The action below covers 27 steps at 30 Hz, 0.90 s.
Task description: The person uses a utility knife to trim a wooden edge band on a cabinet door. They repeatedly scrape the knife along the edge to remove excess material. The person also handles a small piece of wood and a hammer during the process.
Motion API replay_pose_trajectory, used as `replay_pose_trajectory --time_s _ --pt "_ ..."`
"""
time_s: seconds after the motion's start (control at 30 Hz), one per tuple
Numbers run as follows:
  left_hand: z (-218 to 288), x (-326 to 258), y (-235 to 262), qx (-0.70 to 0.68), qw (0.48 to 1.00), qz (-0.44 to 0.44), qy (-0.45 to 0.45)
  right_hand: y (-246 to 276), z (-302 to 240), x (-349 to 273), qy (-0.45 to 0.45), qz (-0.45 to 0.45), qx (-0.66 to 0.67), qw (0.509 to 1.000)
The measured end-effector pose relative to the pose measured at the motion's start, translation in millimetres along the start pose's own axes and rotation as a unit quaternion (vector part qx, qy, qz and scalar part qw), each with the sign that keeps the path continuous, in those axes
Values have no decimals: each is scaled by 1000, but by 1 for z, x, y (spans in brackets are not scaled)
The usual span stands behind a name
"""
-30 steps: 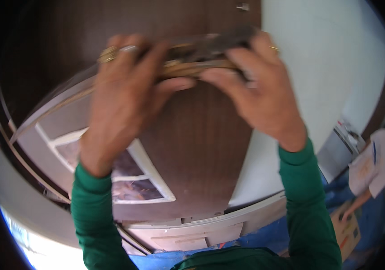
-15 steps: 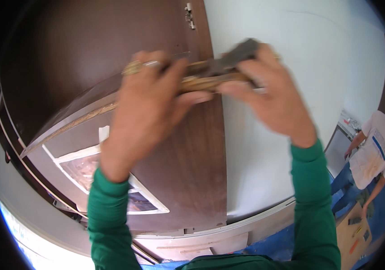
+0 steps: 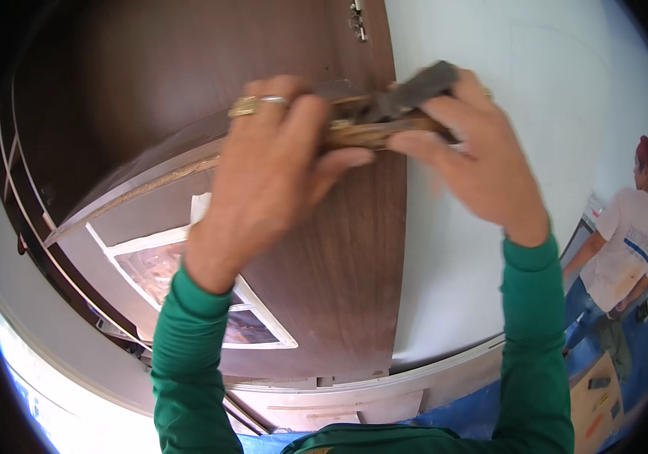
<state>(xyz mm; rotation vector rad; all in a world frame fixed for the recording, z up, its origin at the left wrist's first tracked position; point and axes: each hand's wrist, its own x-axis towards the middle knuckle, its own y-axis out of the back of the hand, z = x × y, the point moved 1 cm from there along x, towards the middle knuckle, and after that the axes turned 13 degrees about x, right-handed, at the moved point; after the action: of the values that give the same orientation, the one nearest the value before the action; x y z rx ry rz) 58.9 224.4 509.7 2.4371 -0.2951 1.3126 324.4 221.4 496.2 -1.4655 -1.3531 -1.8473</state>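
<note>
A cardboard box (image 3: 596, 397) with dark and orange markings lies at lower right on blue sheeting (image 3: 646, 340); white-framed pictures (image 3: 188, 284) show at lower left. At upper centre, against a dark wood door (image 3: 316, 250) beside a white wall (image 3: 521, 113), two green-sleeved arms hold up a wooden tool (image 3: 384, 113), its long axis running nearly level across the frame, the dark right end tilted slightly up. The left hand (image 3: 275, 174), wearing rings, is curled around its left end; the right hand (image 3: 468, 151) pinches the right end. A person (image 3: 627, 242) in a white shirt stands at right.
</note>
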Motion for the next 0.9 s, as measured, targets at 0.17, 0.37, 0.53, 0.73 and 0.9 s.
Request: replay_pose_trajectory --time_s 0.17,0.37,0.53,0.73,0.9 --pt "42 26 -21 7 999 25 -25 46 19 -13 -85 -13 107 991" --pt "32 23 -37 -65 994 78 -51 35 10 -25 -127 44 102 986" --pt "19 13 -31 -72 995 61 -40 23 12 -18 -106 42 90 989" --pt "-52 -41 27 -6 1000 -10 -8 -59 -24 27 114 54 -33 991" --pt "-111 -94 67 21 1000 -11 4 -131 -75 51 72 52 -48 995"
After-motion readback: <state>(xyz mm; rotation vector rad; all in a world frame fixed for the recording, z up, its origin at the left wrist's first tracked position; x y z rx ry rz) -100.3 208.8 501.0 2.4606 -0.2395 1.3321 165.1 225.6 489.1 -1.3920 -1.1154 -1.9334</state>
